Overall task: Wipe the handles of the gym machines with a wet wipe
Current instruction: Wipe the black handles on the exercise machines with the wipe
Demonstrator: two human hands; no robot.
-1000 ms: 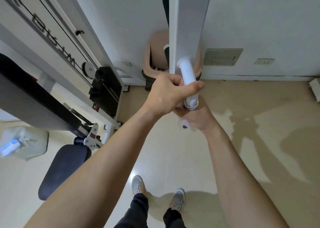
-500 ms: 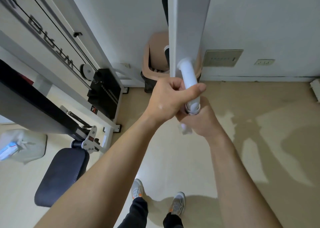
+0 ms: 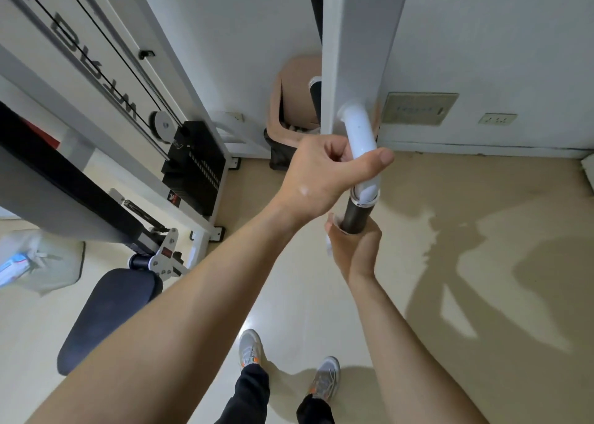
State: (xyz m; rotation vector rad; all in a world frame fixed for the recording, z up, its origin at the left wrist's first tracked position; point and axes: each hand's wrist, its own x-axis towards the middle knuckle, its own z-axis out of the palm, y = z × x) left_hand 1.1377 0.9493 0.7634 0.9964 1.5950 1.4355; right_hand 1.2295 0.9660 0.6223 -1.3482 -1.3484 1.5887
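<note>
left hand [image 3: 324, 179] above right hand [image 3: 353, 246] on handle [image 3: 360, 179] | bin [image 3: 289, 108] behind | seat [image 3: 106, 314] left

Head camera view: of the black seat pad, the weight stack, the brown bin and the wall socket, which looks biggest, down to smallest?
1. Seat pad, though it is nearest the camera.
2. Weight stack and bin: too alike to rank.
3. Wall socket.

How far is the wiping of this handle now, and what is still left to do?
Done: nothing can be confirmed as clean from this view. In hand: the left hand steadies the white arm, and the right hand is closed around the dark grip with a bit of white wipe showing at its edge. Left: probably the exposed upper part of the grip, then the other machine at the left.
</note>
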